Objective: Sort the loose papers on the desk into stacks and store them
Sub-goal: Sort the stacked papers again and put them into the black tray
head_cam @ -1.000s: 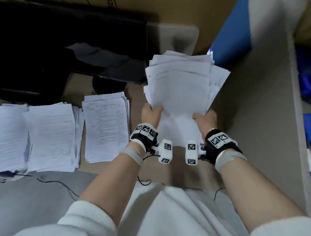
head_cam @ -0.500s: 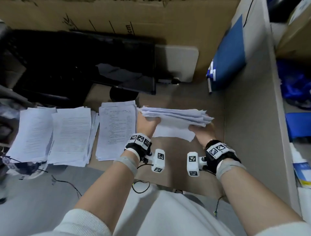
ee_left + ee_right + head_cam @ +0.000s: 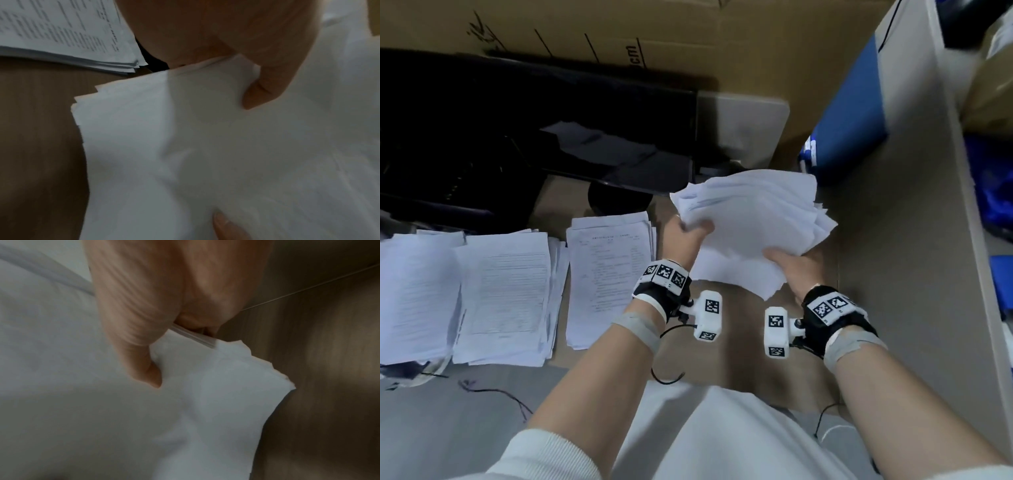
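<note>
Both hands hold an uneven bundle of blank white papers (image 3: 753,219) above the right part of the wooden desk (image 3: 743,346). My left hand (image 3: 685,236) grips its left edge, thumb on top. My right hand (image 3: 796,265) grips the near right edge, thumb on top too. In the left wrist view the left thumb (image 3: 265,91) presses on the bundle (image 3: 205,146). The right wrist view shows the right thumb (image 3: 144,363) pinching the sheets (image 3: 205,394). A printed stack (image 3: 609,277) lies just left of the left hand, with two more stacks (image 3: 500,291) further left.
A dark monitor (image 3: 534,126) and its round base (image 3: 616,202) stand behind the stacks. A blue folder (image 3: 849,116) leans at the back right against a grey partition (image 3: 914,240). A cardboard box (image 3: 654,37) closes the back. Thin cables (image 3: 496,394) lie at the front left.
The bundle went from upright and fanned to flat, and now tilts up again with its far edge raised. Both hands kept their grip throughout.
</note>
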{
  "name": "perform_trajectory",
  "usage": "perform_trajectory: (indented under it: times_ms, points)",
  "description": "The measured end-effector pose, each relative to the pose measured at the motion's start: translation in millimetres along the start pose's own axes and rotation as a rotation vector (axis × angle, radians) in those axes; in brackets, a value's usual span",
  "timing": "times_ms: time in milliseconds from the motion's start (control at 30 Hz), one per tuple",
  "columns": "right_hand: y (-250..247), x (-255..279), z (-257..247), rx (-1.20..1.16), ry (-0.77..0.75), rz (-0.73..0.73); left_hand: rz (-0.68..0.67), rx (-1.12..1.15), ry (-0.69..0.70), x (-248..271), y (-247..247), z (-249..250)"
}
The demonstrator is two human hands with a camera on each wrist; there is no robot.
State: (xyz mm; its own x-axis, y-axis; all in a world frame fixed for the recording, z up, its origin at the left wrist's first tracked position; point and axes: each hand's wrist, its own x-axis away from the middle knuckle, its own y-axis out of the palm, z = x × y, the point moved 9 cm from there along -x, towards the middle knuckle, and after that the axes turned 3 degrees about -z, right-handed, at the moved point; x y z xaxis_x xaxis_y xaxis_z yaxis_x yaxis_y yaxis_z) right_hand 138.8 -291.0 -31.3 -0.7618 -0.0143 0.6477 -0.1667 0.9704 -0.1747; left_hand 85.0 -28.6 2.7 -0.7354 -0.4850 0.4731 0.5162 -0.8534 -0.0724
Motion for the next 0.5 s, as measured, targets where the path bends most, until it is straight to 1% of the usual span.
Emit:
perform_trajectory:
  times_ms: [67,167,267,333,400,433,500]
  points:
    - [1.5,3.8,-7.7,0.007,-0.056,-0.002,0.001,-0.008,0.009,5.6,1.1,6.0]
    - [1.7,10.6,-29.5,0.018,-0.196,0.005,0.013,-0.032,0.084,13.0,2.9,20.2]
    - [5.5,16.0,-47.3,-0.041,-0.274,-0.005,0.083,0.003,0.13,17.0,5.2,39.5]
    - [9.4,20.2,-57.7,-0.085,-0.312,-0.02,0.147,0.072,0.108,18.6,5.9,48.4]
    - [11.1,24.1,-60.6,-0.115,-0.341,-0.032,0.216,0.165,0.071,17.7,0.8,46.5]
    - [10.1,25.0,-58.0,-0.13,-0.348,-0.028,0.235,0.183,0.056,16.9,-2.1,43.0]
    - [7.1,26.7,-48.9,-0.162,-0.338,-0.034,0.223,0.168,0.066,17.0,-2.8,38.9]
